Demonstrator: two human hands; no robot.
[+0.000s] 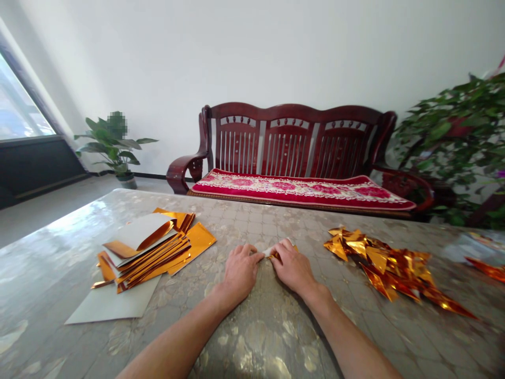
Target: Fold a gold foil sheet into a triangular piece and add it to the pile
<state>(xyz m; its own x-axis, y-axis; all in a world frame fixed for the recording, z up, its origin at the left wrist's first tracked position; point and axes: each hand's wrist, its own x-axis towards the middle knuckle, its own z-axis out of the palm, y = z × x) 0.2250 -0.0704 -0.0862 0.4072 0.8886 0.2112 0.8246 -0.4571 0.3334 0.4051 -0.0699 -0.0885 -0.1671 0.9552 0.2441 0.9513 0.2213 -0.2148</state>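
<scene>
Our two hands close on one small folded piece of foil paper (276, 252), white and gold, at the middle of the table's near side. Our left hand (241, 271) and our right hand (292, 267) both grip it from either side, pressing it down on the glossy marbled table (252, 221). To the left lies one stack of gold foil sheets (145, 258), too overlapped to count, on one white sheet (112, 302). To the right sits one loose pile of folded gold foil pieces (379, 263) (every piece crumpled and glinting), with one more gold piece (487, 269) apart at the table's right edge. Beyond the table stand one dark red wooden bench (292, 139) with one red floral cushion (295, 190), and two plants: a potted one (110, 145) by the wall, a leafy one (453, 137) beside the bench. One window (19, 100) brightens the left.
</scene>
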